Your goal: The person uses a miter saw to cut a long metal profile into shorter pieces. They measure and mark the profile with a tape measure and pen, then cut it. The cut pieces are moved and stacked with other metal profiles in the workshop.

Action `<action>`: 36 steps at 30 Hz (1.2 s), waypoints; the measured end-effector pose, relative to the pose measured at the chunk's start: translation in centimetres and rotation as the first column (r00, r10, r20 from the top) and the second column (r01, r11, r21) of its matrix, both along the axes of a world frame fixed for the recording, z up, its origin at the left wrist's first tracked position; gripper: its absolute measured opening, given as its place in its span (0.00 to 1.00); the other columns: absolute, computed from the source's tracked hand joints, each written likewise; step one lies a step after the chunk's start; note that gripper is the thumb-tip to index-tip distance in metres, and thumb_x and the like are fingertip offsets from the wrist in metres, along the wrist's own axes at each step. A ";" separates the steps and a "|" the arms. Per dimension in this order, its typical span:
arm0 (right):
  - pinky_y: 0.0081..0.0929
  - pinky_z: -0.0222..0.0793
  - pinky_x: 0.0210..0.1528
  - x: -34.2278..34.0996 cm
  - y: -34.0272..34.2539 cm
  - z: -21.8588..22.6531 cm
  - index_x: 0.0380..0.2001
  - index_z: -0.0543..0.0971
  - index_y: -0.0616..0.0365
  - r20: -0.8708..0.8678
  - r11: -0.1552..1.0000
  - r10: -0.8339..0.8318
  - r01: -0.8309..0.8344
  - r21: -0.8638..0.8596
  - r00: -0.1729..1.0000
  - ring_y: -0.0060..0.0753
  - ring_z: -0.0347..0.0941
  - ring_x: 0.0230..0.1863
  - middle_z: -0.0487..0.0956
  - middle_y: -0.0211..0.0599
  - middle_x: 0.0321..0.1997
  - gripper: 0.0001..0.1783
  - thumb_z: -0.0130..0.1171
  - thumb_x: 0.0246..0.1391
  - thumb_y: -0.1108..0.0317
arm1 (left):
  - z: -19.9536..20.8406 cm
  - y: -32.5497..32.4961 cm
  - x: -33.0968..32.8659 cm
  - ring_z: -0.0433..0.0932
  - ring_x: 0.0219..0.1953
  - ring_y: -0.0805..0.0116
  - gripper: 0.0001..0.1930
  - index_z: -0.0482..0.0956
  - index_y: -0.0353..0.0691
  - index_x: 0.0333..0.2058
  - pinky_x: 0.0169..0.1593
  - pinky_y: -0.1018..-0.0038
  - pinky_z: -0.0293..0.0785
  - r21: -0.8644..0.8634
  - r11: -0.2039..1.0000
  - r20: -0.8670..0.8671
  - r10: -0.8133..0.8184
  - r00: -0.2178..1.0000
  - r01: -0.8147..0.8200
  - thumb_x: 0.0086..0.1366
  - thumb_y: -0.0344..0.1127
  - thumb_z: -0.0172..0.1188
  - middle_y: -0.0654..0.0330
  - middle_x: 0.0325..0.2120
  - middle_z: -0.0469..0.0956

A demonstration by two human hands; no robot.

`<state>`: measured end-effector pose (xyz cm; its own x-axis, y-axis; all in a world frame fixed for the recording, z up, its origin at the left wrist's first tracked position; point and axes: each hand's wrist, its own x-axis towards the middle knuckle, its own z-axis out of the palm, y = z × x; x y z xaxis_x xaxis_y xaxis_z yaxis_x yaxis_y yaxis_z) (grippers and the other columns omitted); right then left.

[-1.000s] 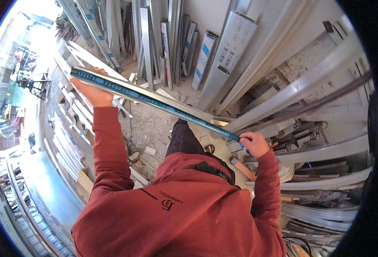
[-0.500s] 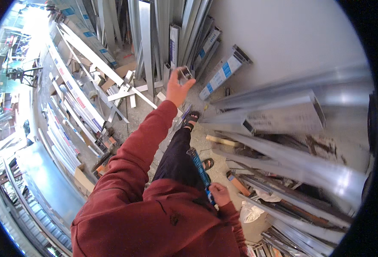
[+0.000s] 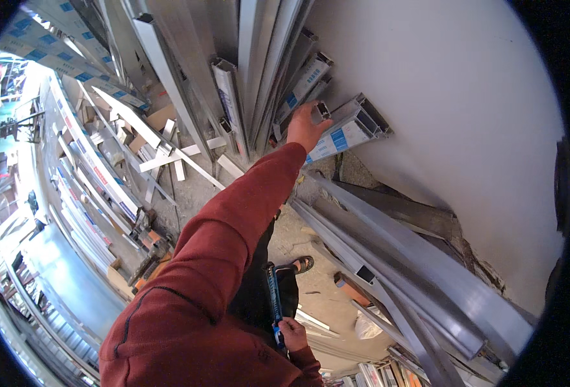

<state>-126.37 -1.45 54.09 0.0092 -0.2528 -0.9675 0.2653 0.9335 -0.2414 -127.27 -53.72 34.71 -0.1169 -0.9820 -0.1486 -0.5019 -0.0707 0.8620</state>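
My left hand (image 3: pixel 303 131) reaches far forward, its fingers closed around a short offcut of metal profile (image 3: pixel 324 111) with a hollow, roughly square end. Just to the right of that piece, a thick profile with blue-and-white wrap (image 3: pixel 343 135) leans with its open end up. Behind the hand stands another wrapped profile (image 3: pixel 311 74). Low in the view and close to my body, my right hand (image 3: pixel 293 334) is wrapped around the lower end of a long, narrow blue tool (image 3: pixel 274 293) with a ridged length. Its exact kind is unclear.
Tall metal profiles (image 3: pixel 175 84) lean upright ahead. Long silver profiles (image 3: pixel 414 258) slant across the right side beside the white wall (image 3: pixel 440 84). White offcuts (image 3: pixel 185 158) litter the floor at left, near long wrapped bars (image 3: pixel 98 155). My sandalled foot (image 3: pixel 303 264) is below.
My left hand has moved right with the metal offcut, up to the leaning wrapped profile. The view has shifted, and my right hand with the blue tool appears lower and further left.
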 end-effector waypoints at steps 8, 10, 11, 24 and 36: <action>0.22 0.71 0.40 -0.1 -1.6 -1.2 0.46 0.80 0.62 0.025 1.000 -0.024 0.025 -0.012 0.999 0.19 0.73 0.36 0.81 0.30 0.34 0.17 0.61 0.59 0.61 | 4.6 -5.5 -1.3 0.73 0.46 0.47 0.29 0.70 0.43 0.57 0.51 0.56 0.70 -0.340 0.940 0.109 -0.003 0.994 0.041 0.57 0.36 0.66 0.48 0.43 0.74; 0.22 0.70 0.41 -0.2 -1.4 -1.6 0.41 0.80 0.61 0.007 0.999 0.002 -0.002 -0.043 1.000 0.19 0.73 0.36 0.81 0.29 0.34 0.12 0.58 0.61 0.64 | 4.8 -7.9 -1.2 0.72 0.45 0.47 0.27 0.70 0.45 0.57 0.49 0.56 0.70 -0.353 0.929 0.183 -0.052 0.982 0.115 0.58 0.34 0.64 0.48 0.42 0.74; 0.21 0.70 0.41 -0.2 -1.6 -1.8 0.39 0.80 0.61 -0.002 0.998 0.013 -0.013 -0.058 1.000 0.18 0.73 0.36 0.81 0.28 0.34 0.11 0.57 0.61 0.65 | 4.7 -8.7 -1.2 0.74 0.43 0.51 0.25 0.71 0.44 0.55 0.47 0.58 0.72 -0.357 0.926 0.214 -0.044 0.976 0.120 0.58 0.33 0.64 0.49 0.41 0.72; 0.21 0.69 0.43 -1.1 -4.5 -2.0 0.40 0.81 0.61 0.057 0.999 -0.043 0.042 0.013 0.997 0.19 0.73 0.37 0.81 0.28 0.36 0.12 0.57 0.62 0.63 | 5.6 -2.3 1.6 0.74 0.53 0.48 0.18 0.72 0.41 0.43 0.52 0.62 0.74 -0.377 0.912 -0.023 -0.186 0.982 0.163 0.56 0.28 0.68 0.51 0.55 0.71; 0.21 0.70 0.44 -0.5 -5.5 -2.6 0.40 0.80 0.63 0.075 0.997 -0.072 0.070 0.029 0.995 0.21 0.74 0.38 0.81 0.31 0.37 0.12 0.57 0.61 0.64 | 5.6 -5.6 -0.8 0.47 0.70 0.45 0.42 0.48 0.28 0.67 0.71 0.62 0.42 -0.396 0.918 -0.012 -0.008 1.000 0.003 0.66 0.49 0.58 0.39 0.68 0.47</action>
<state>-126.86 -6.93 51.47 0.0655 -0.2299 -0.9710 0.3477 0.9173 -0.1938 -128.09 -59.28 40.27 -0.1220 -0.9596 0.2535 -0.4900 0.2804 0.8254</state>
